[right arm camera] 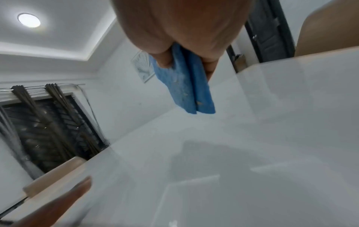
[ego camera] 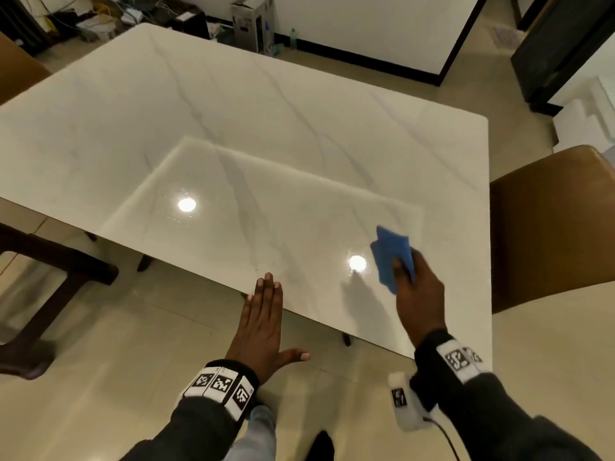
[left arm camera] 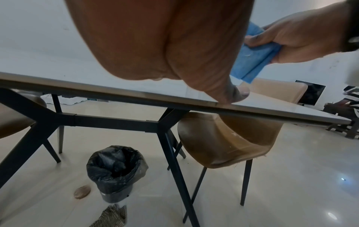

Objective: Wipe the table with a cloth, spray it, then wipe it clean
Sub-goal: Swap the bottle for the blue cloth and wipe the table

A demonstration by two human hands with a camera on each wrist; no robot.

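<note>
— Two hands are over the near edge of the desk (ego camera: 233, 104); what does each one do?

— Right hand (ego camera: 421, 294) pinches a folded blue cloth (ego camera: 392, 254) between thumb and fingers. In the right wrist view the cloth (right arm camera: 186, 89) hangs folded double, and its lower end is above the glossy white top, not lying flat on it.

— And the left hand (ego camera: 263, 324)?

— It is flat, fingers straight and together, thumb spread to the side. The fingertips (ego camera: 269, 279) reach over the near edge of the desk. In the left wrist view one fingertip (left arm camera: 236, 95) seems to touch the top just at the edge — it holds nothing.

— Where is the cloth on the desk?

— Near the right front corner, just beside a bright reflection of a lamp (ego camera: 357, 262).

— What else is around?

— One brown chair (ego camera: 552, 224) stands at the right side of the desk. Under the desk, in the left wrist view, is a bin with a black bag (left arm camera: 114, 170), between the black legs.
</note>
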